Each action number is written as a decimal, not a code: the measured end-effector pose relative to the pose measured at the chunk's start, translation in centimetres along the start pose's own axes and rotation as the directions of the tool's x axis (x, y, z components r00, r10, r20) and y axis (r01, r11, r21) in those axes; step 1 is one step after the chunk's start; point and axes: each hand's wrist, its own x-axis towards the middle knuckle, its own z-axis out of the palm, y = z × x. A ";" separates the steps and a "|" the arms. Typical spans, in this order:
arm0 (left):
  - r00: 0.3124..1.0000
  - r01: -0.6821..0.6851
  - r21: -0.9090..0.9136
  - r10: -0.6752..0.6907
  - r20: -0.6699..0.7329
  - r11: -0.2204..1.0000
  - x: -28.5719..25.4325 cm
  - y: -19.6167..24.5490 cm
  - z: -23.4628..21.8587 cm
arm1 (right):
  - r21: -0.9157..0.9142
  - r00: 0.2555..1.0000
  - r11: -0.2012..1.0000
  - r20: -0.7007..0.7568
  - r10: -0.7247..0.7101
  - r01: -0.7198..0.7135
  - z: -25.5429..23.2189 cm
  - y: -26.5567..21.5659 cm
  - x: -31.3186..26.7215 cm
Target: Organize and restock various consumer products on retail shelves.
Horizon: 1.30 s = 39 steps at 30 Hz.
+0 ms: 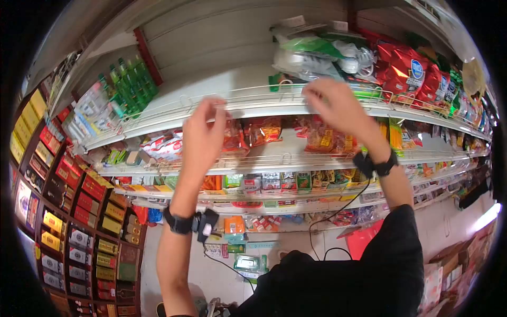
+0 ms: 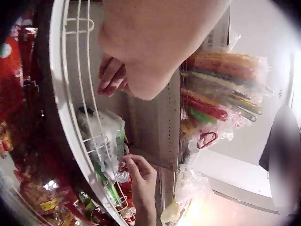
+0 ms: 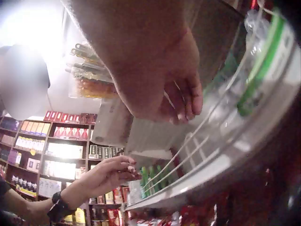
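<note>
My left hand (image 1: 203, 137) is raised before the wire rail (image 1: 243, 103) of the upper shelf, fingers loosely bent and nothing in them. Over the same rail, further right, hovers my right hand (image 1: 340, 108), its fingers also relaxed and holding nothing. Clear plastic packages (image 1: 303, 61) with green parts lie on the shelf just beyond the right fingertips. In the right wrist view, the left hand (image 3: 110, 172) reaches toward the rail with fingers fairly straight. Green bottles (image 1: 129, 84) stand in a group at the shelf's left end.
Shiny red bags (image 1: 404, 68) fill the upper shelf's right side. Red snack packets (image 1: 264, 132) sit on the shelf below, under the hands. A dark cabinet with boxes (image 1: 79, 240) stands at left. A cable (image 1: 340, 211) hangs from the right wrist camera.
</note>
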 end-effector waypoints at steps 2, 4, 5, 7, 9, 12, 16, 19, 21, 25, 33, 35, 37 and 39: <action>0.993 -0.116 -0.053 0.115 -0.013 0.992 5.0 -0.4 2.0 | -0.118 0.992 0.993 -0.124 -0.017 0.002 -3.1 3.3 2.6; 0.999 -0.008 -0.182 0.014 0.033 0.983 9.3 -0.2 4.4 | -0.270 0.981 0.962 -0.195 -0.014 -0.040 -5.7 7.4 5.4; 0.992 0.113 -0.291 -0.091 0.090 0.950 11.2 -0.1 5.6 | -0.355 0.968 0.933 -0.249 -0.035 -0.058 -6.6 9.5 6.5; 0.962 0.256 -0.329 -0.205 0.182 0.909 14.9 0.5 7.9 | -0.489 0.972 0.856 -0.225 0.065 -0.170 -8.0 14.0 9.1; 0.907 0.405 -0.350 -0.323 0.270 0.845 17.5 0.4 9.6 | -0.792 0.882 0.578 0.401 0.247 0.198 -8.9 18.1 14.8; 0.839 0.540 -0.511 -0.379 0.391 0.668 20.1 0.2 11.7 | -0.784 0.900 0.527 0.429 0.076 0.328 -7.6 22.9 16.7; 0.832 0.541 -0.449 -0.376 0.407 0.711 22.4 0.9 13.4 | -0.738 0.875 0.674 0.307 0.375 -0.030 -6.9 28.7 17.8; 0.798 0.581 -0.358 -0.426 0.426 0.731 24.3 0.6 14.9 | -0.776 0.887 0.620 0.363 0.286 0.118 -5.8 31.2 16.4; 0.772 0.607 -0.299 -0.458 0.441 0.736 25.5 0.2 15.4 | -0.685 0.886 0.729 0.338 0.317 0.000 -5.6 30.7 15.5; 0.811 0.510 -0.402 -0.271 0.518 0.760 26.4 -2.4 15.7 | -0.463 0.875 0.876 0.470 0.114 0.135 -2.4 37.8 16.1; 0.822 -0.252 -0.234 0.335 0.461 0.939 21.8 -0.5 12.4 | -0.652 0.929 0.729 0.099 0.356 -0.210 -5.0 24.3 14.0; 0.814 -0.360 -0.077 0.354 0.461 0.930 22.2 -0.7 12.0 | -0.494 0.877 0.755 -0.034 0.479 -0.432 -5.7 19.9 13.7; 0.804 -0.376 -0.100 0.378 0.459 0.921 23.3 -1.7 12.0 | -0.538 0.838 0.706 0.001 0.546 -0.460 -5.3 19.7 14.7; 0.796 -0.392 -0.121 0.402 0.453 0.912 23.3 -2.0 11.6 | -0.584 0.794 0.656 0.033 0.607 -0.478 -4.7 21.3 15.8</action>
